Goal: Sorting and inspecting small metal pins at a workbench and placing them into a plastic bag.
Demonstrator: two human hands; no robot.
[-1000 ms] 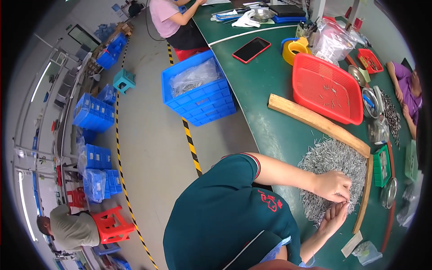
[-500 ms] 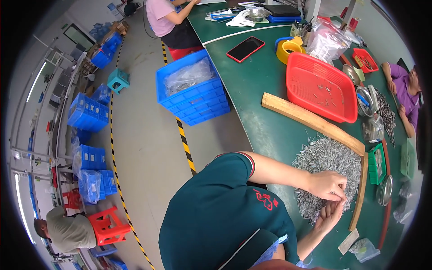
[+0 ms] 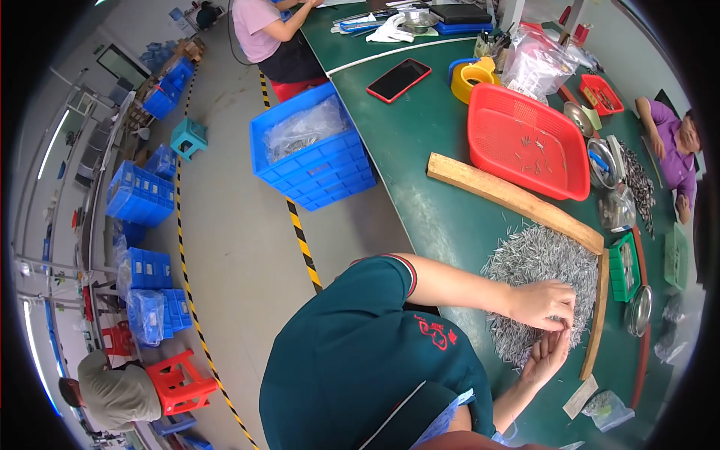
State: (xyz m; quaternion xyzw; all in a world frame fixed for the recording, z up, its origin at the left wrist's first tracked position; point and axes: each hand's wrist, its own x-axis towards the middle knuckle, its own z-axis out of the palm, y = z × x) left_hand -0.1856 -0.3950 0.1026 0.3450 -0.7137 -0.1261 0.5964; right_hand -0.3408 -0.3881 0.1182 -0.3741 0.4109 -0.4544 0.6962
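A pile of thin, short silvery metal pins (image 3: 536, 259) lies on the green table, under and around both hands. Over the pile my left hand (image 3: 544, 304) is closed in a pinch, its fingertips pointing toward the other hand. My right hand (image 3: 546, 358) comes up from below with its fingers bent and pressed together. The fingertips of both hands meet close to the short wooden strip (image 3: 596, 322). Whatever sits between them is too small to make out.
A long wooden bar (image 3: 517, 201) borders the pile's far side. Beyond it stand a red plastic basket (image 3: 480, 150) holding a few pins, yellow tape rolls (image 3: 474, 77) and a phone (image 3: 399, 79). A green tray (image 3: 624, 268) and blue crates (image 3: 311, 161) flank the work. Co-workers sit nearby.
The whole view has shifted slightly. My hands stay fingertip to fingertip over the pins, with small finger movements. At the far right, the co-worker's arms have changed position.
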